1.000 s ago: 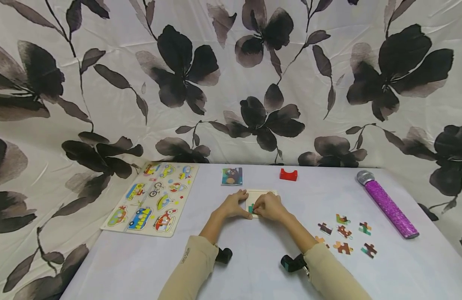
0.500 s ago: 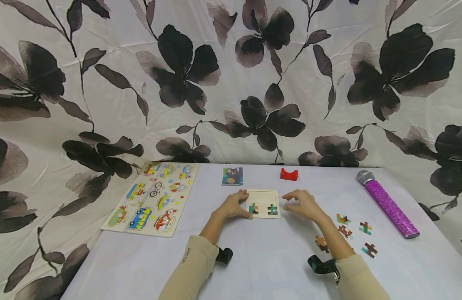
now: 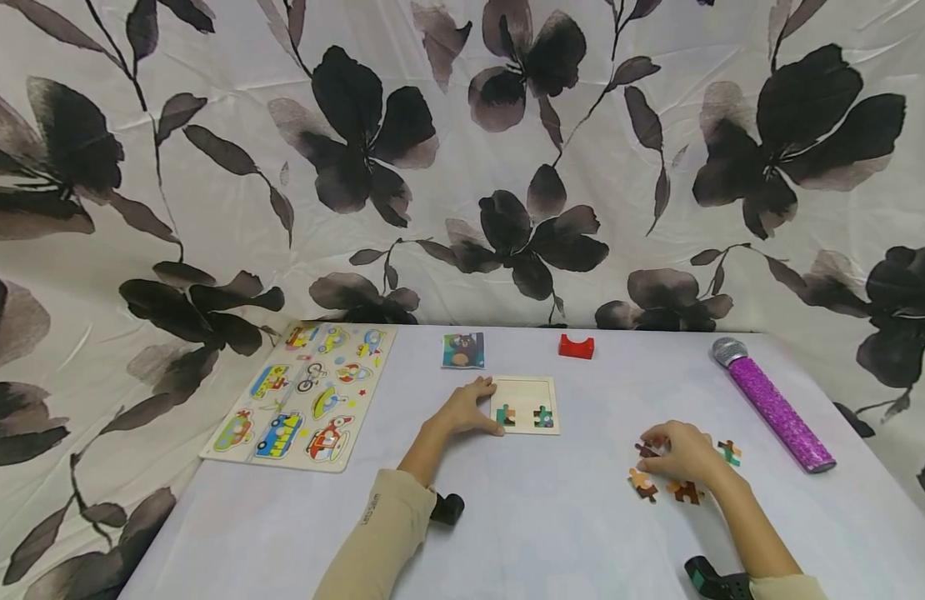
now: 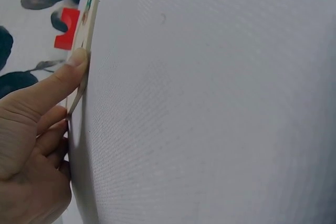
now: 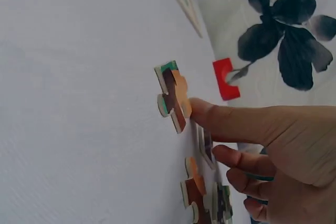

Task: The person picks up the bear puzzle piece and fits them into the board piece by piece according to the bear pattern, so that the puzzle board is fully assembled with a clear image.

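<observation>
In the head view, my left hand (image 3: 465,410) holds the left side of a small wooden puzzle board (image 3: 524,393), thumb at its lower left corner. Two jigsaw pieces lie in the board's bottom row, one at the left (image 3: 505,415) and one at the right (image 3: 543,417). My right hand (image 3: 683,452) hovers over the loose jigsaw pieces, thumb and fingers spread around a dark piece (image 3: 647,449). In the right wrist view that dark piece (image 5: 206,145) lies between thumb and fingertips, with an orange-brown piece (image 5: 173,95) beside the thumb. The hand hides some pieces.
A vehicle peg puzzle (image 3: 301,400) lies at the left. Toward the back are a small bear picture card (image 3: 463,351) and a red notched block (image 3: 577,347). A glittery purple microphone (image 3: 781,412) lies at the right. Behind the table hangs a floral cloth (image 3: 447,167).
My right hand has left the board, where a piece now shows at the lower right, and has moved right and nearer to the loose pieces. My left hand has stayed on the board.
</observation>
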Demonstrator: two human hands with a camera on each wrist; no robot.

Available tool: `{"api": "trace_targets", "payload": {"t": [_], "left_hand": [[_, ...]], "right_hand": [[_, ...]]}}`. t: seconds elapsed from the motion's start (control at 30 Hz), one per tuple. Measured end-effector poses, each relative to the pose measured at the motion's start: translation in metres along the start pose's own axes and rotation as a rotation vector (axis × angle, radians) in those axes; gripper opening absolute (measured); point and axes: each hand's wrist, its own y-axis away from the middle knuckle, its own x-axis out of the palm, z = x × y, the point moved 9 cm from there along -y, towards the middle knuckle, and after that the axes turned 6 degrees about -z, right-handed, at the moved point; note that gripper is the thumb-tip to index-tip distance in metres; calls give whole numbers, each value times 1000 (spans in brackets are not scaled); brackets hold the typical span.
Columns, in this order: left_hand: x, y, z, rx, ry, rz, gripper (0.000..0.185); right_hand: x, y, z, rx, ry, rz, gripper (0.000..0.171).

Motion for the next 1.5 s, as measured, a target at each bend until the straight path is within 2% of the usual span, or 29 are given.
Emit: {"api": "trace_targets", "payload": {"t": [0.2,0.37,0.5,0.57,0.63,0.8,0.97,1.17,1.33,1.43,1.5], "left_hand": [[0,2,-2,-1,14,4,89],[0,2,-1,-10,14,-2,88],[-1,2,-1,0,0,-3,88],[-1,2,-2,5,1,-2,87],[-1,2,-2,7,6,-3,87],[-1,2,-2,11,9,-1,87],[-1,2,-2,17,4,0,87],[-2,2,-2,19,1,-4,87],[-1,2,-1,22,2,-4,87],[0,1,-1,22,8,-1,88],[0,1,0,21,10,-3,88]], "right_hand": [[2,2,0,-35,-102,-43,27],[-3,-2,0,-45,-131,-85,21],[-12,-10,2,-73,-154,-172,19],[-15,-16,2,-76,-233,-215,16],[-17,-22,-1,-52,-357,-255,15],[-13,-38,-6,28,-694,-281,31],[-11,-52,-1,46,-848,-297,41],[-8,-69,11,15,-916,-295,38],[1,-82,23,35,-932,-252,42],[5,-90,28,74,-958,-268,46],[6,-94,33,78,-957,-291,43]]}}
